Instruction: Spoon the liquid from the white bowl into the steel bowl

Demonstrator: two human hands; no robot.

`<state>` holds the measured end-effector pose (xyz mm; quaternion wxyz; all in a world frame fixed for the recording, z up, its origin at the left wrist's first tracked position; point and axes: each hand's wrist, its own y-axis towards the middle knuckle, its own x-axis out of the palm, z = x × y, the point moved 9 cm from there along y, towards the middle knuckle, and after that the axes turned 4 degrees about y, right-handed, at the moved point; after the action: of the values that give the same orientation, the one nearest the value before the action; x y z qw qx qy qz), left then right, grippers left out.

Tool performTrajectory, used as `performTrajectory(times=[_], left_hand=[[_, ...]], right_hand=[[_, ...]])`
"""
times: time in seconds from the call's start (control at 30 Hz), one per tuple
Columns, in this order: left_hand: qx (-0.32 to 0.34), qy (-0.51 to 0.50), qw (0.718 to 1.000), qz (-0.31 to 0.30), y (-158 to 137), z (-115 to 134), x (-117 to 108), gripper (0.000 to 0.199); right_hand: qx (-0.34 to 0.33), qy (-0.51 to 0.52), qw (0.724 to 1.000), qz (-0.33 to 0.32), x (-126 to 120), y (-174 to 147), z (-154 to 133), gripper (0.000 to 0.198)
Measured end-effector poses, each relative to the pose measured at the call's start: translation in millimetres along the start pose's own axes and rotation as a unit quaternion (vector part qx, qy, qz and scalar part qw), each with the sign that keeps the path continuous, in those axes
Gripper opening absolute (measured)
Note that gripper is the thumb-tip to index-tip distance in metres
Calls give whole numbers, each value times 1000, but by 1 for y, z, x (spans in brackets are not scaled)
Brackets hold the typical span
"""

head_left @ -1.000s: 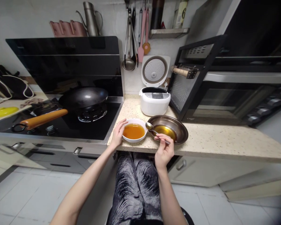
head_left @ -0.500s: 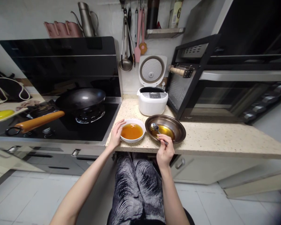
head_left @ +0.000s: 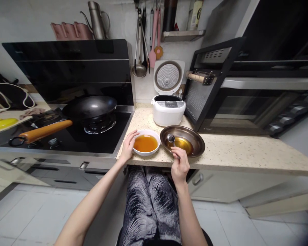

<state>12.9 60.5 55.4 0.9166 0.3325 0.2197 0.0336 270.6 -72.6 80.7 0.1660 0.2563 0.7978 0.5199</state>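
Spoon (head_left: pixel 170 138) in the right hand, its head over the left part of the metal bowl, with the two hands set apart. From the left, a pan (head_left: pixel 92 106) sits on the stove, well to the left of and beyond the left hand (head_left: pixel 128 146). That hand's fingers lie on the left rim of the white bowl (head_left: pixel 146 153); whether they grip it or only steady it, I cannot tell. Amber liquid (head_left: pixel 145 143) fills the bowl, just right of those fingers. Beyond the gap between the hands stands a rice cooker (head_left: pixel 168 114), lid up. Next comes the spoon, its long axis slanting forward and leftward from the right hand (head_left: pixel 180 165), whose fingers are pinched on the handle. The metal bowl (head_left: pixel 199 142) is just ahead of this nearer hand, holding yellow liquid (head_left: pixel 182 146); whether the spoon touches it is unclear. Rightward stretches bare table (head_left: pixel 233 150).
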Motion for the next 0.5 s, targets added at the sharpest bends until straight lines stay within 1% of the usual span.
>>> performTrajectory(times=[0.1, 0.2, 0.27, 0.5], left_hand=[[-1, -2, 1000, 2, 0, 0, 0, 38], [-1, -2, 1000, -1, 0, 0, 1, 39], [-2, 1, 1000, -2, 0, 0, 1, 38], [0, -1, 1000, 0, 0, -3, 2, 38]], right_hand=[[35, 21, 998, 46, -5, -3, 0, 17], [49, 58, 995, 57, 0, -6, -4, 16], [49, 74, 995, 45, 8, -8, -8, 16], [40, 88, 995, -33, 43, -15, -17, 17]])
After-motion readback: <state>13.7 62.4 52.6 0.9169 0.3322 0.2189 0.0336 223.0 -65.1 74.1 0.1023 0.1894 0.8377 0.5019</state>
